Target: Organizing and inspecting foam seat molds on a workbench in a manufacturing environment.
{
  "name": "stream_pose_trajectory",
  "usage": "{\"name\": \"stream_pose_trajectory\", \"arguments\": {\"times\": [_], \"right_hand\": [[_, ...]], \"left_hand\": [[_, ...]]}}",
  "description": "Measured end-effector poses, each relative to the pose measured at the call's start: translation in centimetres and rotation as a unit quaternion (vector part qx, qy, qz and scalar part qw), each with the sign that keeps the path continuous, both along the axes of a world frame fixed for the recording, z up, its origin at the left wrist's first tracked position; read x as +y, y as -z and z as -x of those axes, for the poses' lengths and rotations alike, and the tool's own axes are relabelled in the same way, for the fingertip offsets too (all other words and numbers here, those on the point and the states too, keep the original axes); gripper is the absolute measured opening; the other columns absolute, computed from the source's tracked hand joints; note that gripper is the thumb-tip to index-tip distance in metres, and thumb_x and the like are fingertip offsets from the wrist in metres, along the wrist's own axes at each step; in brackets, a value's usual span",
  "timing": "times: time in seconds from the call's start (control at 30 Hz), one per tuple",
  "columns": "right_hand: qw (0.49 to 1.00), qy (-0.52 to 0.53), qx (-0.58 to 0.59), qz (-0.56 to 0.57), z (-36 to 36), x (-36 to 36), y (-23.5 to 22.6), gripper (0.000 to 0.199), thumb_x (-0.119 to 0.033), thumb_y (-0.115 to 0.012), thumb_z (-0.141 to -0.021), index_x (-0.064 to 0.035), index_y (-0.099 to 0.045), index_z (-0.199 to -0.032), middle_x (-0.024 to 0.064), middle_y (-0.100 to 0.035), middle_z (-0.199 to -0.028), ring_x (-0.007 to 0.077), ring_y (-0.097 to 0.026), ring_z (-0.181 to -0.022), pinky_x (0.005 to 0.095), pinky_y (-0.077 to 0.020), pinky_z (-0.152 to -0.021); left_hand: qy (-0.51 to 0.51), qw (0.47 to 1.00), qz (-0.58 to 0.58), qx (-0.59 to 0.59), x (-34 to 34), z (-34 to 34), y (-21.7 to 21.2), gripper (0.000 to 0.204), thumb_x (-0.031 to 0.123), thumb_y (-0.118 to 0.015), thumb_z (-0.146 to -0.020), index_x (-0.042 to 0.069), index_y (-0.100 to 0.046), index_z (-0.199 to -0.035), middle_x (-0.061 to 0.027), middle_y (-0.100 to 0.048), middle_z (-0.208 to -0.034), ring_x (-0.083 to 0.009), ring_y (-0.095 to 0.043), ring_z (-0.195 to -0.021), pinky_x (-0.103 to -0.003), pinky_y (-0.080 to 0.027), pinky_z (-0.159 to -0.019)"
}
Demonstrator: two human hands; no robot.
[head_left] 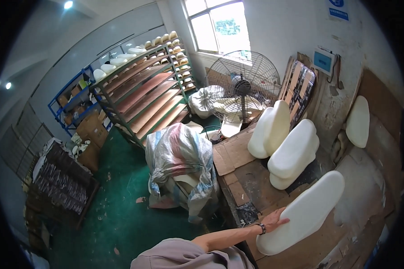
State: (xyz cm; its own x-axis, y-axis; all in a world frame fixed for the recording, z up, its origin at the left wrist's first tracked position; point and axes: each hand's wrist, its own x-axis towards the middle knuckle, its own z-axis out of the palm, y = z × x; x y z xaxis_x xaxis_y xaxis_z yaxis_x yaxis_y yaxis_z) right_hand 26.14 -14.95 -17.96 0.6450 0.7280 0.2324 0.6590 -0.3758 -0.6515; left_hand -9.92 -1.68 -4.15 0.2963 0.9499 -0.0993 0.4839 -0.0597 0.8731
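A large white sole-shaped slab (307, 210), seemingly foam, lies slantwise over the brown board-covered bench at the lower right. My left hand (273, 219), with a dark bracelet at the wrist, grips the slab's left edge; one digit shows on its top face and the others are partly hidden. Just beyond it rests a stack of similar white slabs (291, 150), overlapping each other. Behind that, a further pair of cream slabs (276, 127) leans together. My right hand is out of view.
A bulging woven sack (177, 157) stands left of the bench (235, 157). Behind are a large caged fan (243, 87) and a slanted shelf rack (143, 96). Another white slab (358, 122) leans at the right wall. Dark stacked material (60, 188) stands far left on the green floor (116, 201).
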Motion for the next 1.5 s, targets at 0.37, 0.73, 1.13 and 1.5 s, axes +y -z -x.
{"name": "stream_pose_trajectory", "arguments": {"times": [0.37, 0.73, 1.13, 1.5], "right_hand": [[0.988, -0.054, 0.12, -0.075, 9.9, -3.0, -14.4, 0.047, -0.001, -0.058, -0.08, 0.0043, -0.057, -0.127, 0.021, -0.066, -0.112, 0.0315, -0.065, -0.086, 0.0393, -0.0542, -0.068], [0.968, -0.017, 0.23, -0.1, 27.6, -11.0, -29.9, 0.05, 0.005, -0.055, -0.08, 0.0041, -0.057, -0.13, 0.0188, -0.066, -0.112, 0.0305, -0.066, -0.086, 0.0376, -0.0554, -0.065], [0.965, 0.063, 0.2, -0.158, 40.4, -15.5, -38.0, 0.058, -0.003, -0.052, -0.077, 0.0059, -0.053, -0.135, 0.0125, -0.068, -0.105, 0.0136, -0.063, -0.085, 0.0235, -0.0476, -0.075], [0.988, -0.002, 0.143, -0.063, 42.5, -17.3, -42.1, 0.026, -0.004, -0.055, -0.088, 0.0085, -0.064, -0.109, 0.0132, -0.067, -0.101, 0.0244, -0.062, -0.09, 0.0361, -0.0495, -0.085]], "left_hand": [[-0.003, 1.0, 0.005, 0.006, -0.2, -0.1, 0.6, 0.091, 0.068, -0.051, -0.091, 0.004, -0.03, -0.151, -0.0235, -0.046, -0.144, -0.0385, -0.049, -0.129, -0.046, -0.04, -0.108], [0.013, 1.0, -0.004, -0.013, -0.5, 2.0, -1.2, 0.085, 0.059, -0.059, -0.091, 0.002, -0.032, -0.148, -0.0256, -0.044, -0.143, -0.0402, -0.047, -0.13, -0.046, -0.042, -0.106], [-0.064, 0.993, -0.094, -0.021, 1.0, 1.1, 0.5, 0.081, 0.043, -0.079, -0.079, -0.002, -0.045, -0.137, -0.0254, -0.059, -0.123, -0.0375, -0.059, -0.113, -0.045, -0.05, -0.093], [-0.002, 1.0, -0.003, -0.019, -0.6, 0.5, -0.7, 0.091, 0.061, -0.062, -0.088, 0.002, -0.031, -0.15, -0.0229, -0.041, -0.148, -0.0396, -0.046, -0.13, -0.052, -0.042, -0.103]]}}
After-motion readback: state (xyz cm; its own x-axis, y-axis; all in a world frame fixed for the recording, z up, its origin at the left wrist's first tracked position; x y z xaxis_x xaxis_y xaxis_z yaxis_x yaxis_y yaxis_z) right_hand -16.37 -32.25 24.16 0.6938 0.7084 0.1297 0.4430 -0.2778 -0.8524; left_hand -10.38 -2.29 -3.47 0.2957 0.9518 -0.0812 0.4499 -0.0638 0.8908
